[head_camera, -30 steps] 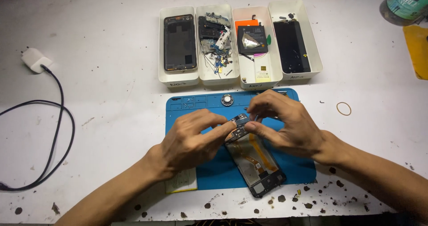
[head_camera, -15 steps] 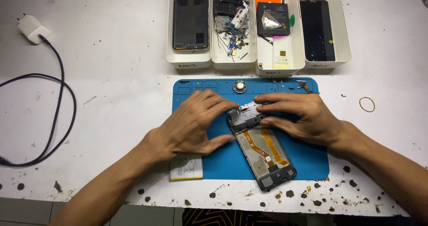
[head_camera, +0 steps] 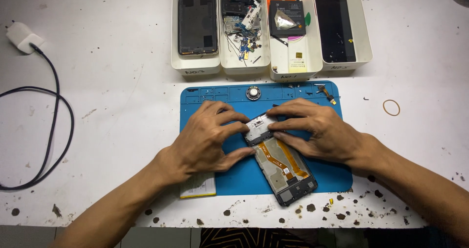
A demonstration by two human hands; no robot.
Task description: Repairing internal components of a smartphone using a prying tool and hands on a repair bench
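Two bare hands press on an opened phone that lies slanted on a blue mat at the near edge of the white bench. Nearest the camera, the phone's lower end juts toward the mat's front edge, with an orange flex cable running along its exposed frame. A flat yellow-edged battery sits half under the left wrist, at the mat's near left corner. The left hand lies flat beside the phone, thumb touching its left edge, fingertips on a small board at its upper end. The right hand mirrors it from the other side, its fingers pinching the same board: both grips narrow, holding the board down against the phone. Farther back on the mat rest a round silver speaker and a small ribbon part. A rubber band lies right of the mat; a black cable with a white charger lies far left. At the back stand four white trays holding a phone shell, loose parts, a battery and a dark screen.
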